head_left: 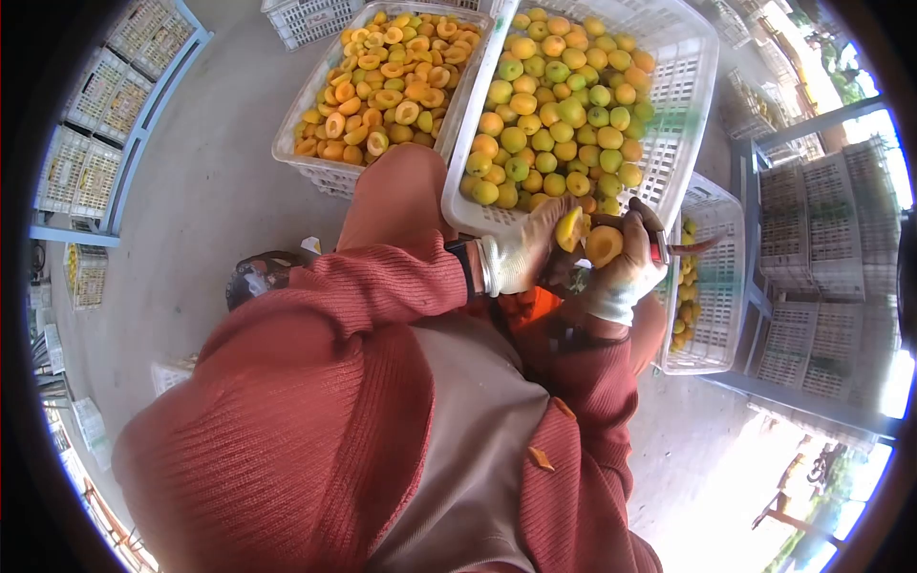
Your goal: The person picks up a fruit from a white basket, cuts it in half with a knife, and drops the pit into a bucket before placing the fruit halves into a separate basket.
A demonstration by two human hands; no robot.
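In front of my lap, my left hand [530, 246], in a whitish glove with bare fingertips, is closed on a yellow fruit half [569, 229]. Close beside it, my right hand [630, 263], gloved the same way, holds another fruit half [603, 245] with its orange cut face up. A knife [695, 246] with a red handle is also in my right hand, its curved blade pointing right. Just beyond my hands stands a white crate [683, 105] of whole yellow, green and orange fruit. Left of that, a second crate [304, 164] holds cut halves.
A third white crate [728, 325] with some fruit stands at the right. Stacked crates [802, 229] and a blue-grey metal frame [750, 191] are beyond it. At the far left, a blue rack [153, 134] holds fruit trays. A dark bag [258, 277] lies on the floor.
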